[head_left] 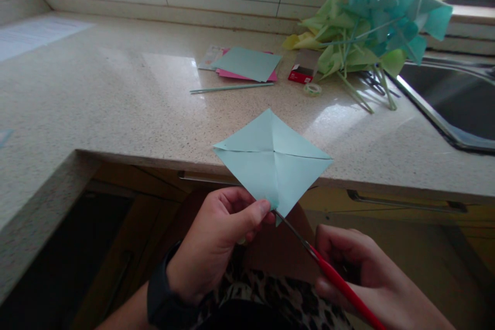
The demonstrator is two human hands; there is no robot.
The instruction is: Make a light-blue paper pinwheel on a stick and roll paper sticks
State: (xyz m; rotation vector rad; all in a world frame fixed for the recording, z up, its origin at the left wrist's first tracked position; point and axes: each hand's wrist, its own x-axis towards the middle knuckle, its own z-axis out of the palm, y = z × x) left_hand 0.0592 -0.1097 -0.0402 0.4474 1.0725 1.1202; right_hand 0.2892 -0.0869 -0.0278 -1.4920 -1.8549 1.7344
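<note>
- Pale-blue creased paper square hangs off the worktop edge; my left hand has its grip pinched on the 6 o'clock corner.
- My right hand is closed around red-handled scissors, blades at that corner.
- I judge cutting straight along the crease toward 12 o'clock, stopping before centre, is best.

Speckled stone table, L-shaped, w/ sink set in at right. On it: stack of coloured paper sheets, thin straw in front, small red box, tape roll, pile of green/teal paper pinwheels by the sink.
</note>
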